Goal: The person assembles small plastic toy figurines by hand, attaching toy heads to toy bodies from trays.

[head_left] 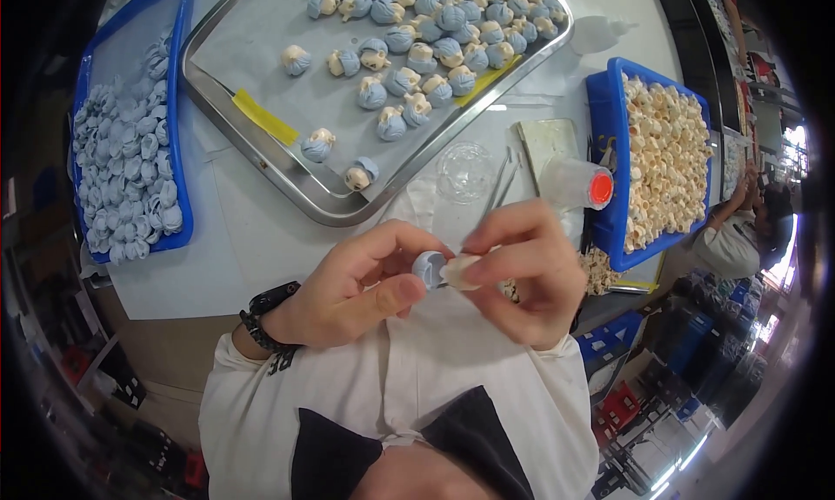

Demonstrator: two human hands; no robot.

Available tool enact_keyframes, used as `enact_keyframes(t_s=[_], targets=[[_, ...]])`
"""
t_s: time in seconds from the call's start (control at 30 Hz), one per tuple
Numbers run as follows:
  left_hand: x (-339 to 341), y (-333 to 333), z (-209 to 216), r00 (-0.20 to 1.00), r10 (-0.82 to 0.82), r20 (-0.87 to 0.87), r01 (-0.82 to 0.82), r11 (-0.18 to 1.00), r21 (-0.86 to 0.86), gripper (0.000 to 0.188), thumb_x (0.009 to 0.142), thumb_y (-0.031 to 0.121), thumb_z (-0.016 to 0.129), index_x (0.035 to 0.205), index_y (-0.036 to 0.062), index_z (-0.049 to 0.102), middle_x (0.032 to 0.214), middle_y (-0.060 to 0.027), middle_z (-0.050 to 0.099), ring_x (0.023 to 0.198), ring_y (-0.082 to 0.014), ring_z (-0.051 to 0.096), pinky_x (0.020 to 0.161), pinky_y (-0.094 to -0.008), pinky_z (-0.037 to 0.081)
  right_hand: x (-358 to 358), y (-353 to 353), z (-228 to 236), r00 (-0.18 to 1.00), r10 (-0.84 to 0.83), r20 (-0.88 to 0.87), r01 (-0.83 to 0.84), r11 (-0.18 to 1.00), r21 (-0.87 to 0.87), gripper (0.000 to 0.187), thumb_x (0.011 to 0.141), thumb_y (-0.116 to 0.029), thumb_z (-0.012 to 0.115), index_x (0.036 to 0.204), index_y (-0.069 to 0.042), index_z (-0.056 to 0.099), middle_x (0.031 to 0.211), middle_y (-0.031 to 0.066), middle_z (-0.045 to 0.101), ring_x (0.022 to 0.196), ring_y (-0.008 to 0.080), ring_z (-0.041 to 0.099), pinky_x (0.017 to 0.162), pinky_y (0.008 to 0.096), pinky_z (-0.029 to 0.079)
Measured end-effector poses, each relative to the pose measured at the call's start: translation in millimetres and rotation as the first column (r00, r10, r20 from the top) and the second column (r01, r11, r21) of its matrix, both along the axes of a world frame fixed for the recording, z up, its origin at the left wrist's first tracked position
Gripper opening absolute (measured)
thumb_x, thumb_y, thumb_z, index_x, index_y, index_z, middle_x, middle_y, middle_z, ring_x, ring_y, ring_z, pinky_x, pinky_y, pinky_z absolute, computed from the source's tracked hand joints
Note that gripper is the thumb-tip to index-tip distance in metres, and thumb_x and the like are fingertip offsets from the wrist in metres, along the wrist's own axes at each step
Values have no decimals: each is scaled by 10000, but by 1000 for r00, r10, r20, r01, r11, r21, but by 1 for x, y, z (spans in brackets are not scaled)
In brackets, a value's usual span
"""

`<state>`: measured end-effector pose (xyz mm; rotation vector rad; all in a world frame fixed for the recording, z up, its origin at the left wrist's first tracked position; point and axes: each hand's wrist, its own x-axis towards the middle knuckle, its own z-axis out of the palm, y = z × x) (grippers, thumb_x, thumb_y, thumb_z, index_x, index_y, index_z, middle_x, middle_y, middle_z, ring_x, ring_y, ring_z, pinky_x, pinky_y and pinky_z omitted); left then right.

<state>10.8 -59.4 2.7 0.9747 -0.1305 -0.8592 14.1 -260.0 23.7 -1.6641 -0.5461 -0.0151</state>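
My left hand (358,283) pinches a hollow light-blue doll hair piece (429,269) between thumb and fingers, its open side turned to the right. Facing it, my right hand (529,272) grips a cream doll face piece (460,272) by its edge. The two parts meet or nearly meet in front of my chest; whether they touch I cannot tell. Beyond my hands, a metal tray (376,206) lined with white sheet holds many small doll heads (372,93) with blue hair and cream faces. One doll head (360,174) lies in the tray's near corner.
At left stands a blue bin (184,152) of blue hair pieces; at right, another blue bin (619,165) of cream face pieces. Between lie a clear round dish (464,171), tweezers (500,183), a pale slab (548,139) and a red-tipped bottle (574,184). Another person (739,230) sits far right.
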Motion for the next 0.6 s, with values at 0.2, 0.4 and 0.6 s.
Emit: enact_keyframes(t_s=[0.2, 0.4, 0.6], targets=[[4, 4, -3, 1000, 18, 13, -18, 1000, 1, 327, 888, 233, 494, 1117, 3, 455, 863, -7, 510, 668, -43, 462, 599, -181, 396, 5, 5, 1, 996, -9, 90, 19, 994, -110, 340, 550, 128, 641, 863, -2, 621, 841, 119, 568, 748, 207, 586, 626, 269, 483], [3, 7, -7, 999, 38, -34, -39, 999, -19, 339, 895, 249, 478, 1115, -8, 452, 832, -13, 511, 632, -44, 457, 581, -181, 392, 13, 10, 1, 971, 16, 240, 32, 980, -197, 333, 534, 54, 688, 857, 6, 626, 830, 117, 593, 724, 235, 587, 609, 278, 476], [3, 5, -8, 996, 72, 49, -72, 997, -2, 344, 900, 262, 468, 1108, -12, 467, 802, -14, 510, 625, -40, 454, 560, -178, 389, 10, 15, -5, 955, -19, 298, 95, 965, -245, 371, 532, -39, 720, 889, -1, 625, 838, 108, 598, 706, 237, 574, 592, 287, 460]])
